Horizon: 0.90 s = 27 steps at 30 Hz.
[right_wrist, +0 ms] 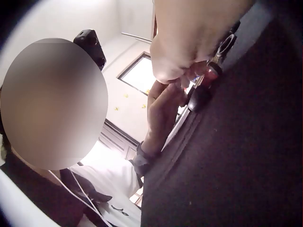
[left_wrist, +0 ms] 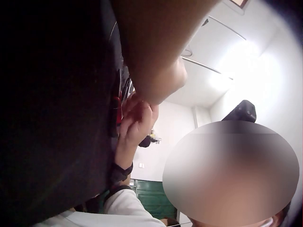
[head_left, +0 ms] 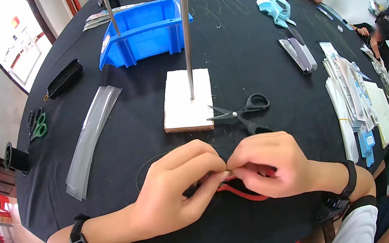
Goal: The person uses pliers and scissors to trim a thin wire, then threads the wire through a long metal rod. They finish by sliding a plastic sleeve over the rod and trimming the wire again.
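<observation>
In the head view, my left hand (head_left: 174, 187) and right hand (head_left: 281, 166) meet fingertip to fingertip close over the table's front part. Thumb and forefinger of each pinch a thin strand (head_left: 138, 172), which loops out dark and fine behind the left hand; its end is hidden between the fingers. Under the hands lies a red-handled tool (head_left: 245, 194), mostly covered by them. Just beyond, black scissors (head_left: 236, 113) lie with blades apart, tips over the edge of a white block (head_left: 180, 108). Both wrist views show the hands pressed together from the side.
A metal rod (head_left: 187, 42) rises from the white block. Behind it stands a blue bin (head_left: 148, 45). Clear plastic sleeves (head_left: 91, 137) and green scissors (head_left: 40, 127) lie left. A stapler (head_left: 299, 53) and stacked paper packets (head_left: 351, 93) lie right. Other people sit at the far right.
</observation>
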Available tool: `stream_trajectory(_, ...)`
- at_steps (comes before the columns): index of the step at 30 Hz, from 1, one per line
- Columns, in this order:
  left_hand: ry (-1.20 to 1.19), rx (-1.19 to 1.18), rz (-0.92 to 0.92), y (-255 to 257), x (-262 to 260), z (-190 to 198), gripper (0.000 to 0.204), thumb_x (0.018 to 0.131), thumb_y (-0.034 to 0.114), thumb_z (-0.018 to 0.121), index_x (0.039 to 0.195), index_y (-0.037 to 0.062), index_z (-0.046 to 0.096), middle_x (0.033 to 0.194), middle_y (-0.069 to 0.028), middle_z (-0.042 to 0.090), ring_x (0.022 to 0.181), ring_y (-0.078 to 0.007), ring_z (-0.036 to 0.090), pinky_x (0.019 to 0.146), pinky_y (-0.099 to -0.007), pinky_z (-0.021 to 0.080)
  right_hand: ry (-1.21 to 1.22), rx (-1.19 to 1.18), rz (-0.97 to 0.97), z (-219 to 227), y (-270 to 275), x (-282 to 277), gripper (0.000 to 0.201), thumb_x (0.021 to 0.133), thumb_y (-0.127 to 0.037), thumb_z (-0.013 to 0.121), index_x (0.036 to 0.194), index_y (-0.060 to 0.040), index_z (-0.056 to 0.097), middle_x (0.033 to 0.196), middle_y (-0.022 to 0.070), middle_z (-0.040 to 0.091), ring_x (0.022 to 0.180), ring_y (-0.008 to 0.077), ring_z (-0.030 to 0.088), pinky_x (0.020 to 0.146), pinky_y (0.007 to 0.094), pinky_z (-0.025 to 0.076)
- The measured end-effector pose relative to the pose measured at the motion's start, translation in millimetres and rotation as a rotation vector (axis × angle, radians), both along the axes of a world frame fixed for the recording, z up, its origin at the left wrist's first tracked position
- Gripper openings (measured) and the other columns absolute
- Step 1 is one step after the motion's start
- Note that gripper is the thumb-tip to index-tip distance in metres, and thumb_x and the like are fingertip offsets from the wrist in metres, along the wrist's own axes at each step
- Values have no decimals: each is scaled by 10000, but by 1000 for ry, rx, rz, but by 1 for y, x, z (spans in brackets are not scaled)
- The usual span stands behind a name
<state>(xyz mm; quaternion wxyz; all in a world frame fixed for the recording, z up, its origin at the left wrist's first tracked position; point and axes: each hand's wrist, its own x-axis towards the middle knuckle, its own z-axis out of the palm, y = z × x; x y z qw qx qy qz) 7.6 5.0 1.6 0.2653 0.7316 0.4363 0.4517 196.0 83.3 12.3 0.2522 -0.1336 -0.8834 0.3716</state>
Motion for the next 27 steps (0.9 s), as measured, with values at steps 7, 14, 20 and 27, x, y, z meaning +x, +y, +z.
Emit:
stream_trajectory(7,-87,-175,-14,-4,-1,5,45,791,-28,627,808,-14,589,833,-84,556,657,-123,533,584,-244,443,95,62,33,-8,6,-3,146,707,-1,642,837,-47,594,670,45,537,590,190,502,512,283,408)
stream_trajectory(14,-589,-739,-8,-10,0,14,34,821,-7,601,822,-31,577,864,-64,528,709,-95,506,594,-215,399,176,643,-9,-2,1,-2,236,555,18,669,776,-9,592,709,69,547,609,204,536,534,287,462)
stream_trajectory(20,-337,-297,13,-8,0,6,40,816,8,614,827,-23,591,756,-49,555,666,-97,535,606,-235,437,137,136,-38,-6,10,0,137,680,60,599,797,-9,613,718,80,601,615,201,551,558,266,443)
stream_trajectory(27,-241,-216,28,-7,1,4,41,790,-13,631,805,-12,593,734,-68,545,634,-122,532,574,-244,434,94,-115,14,2,2,0,74,776,5,591,843,-13,614,738,82,594,632,202,543,578,287,421)
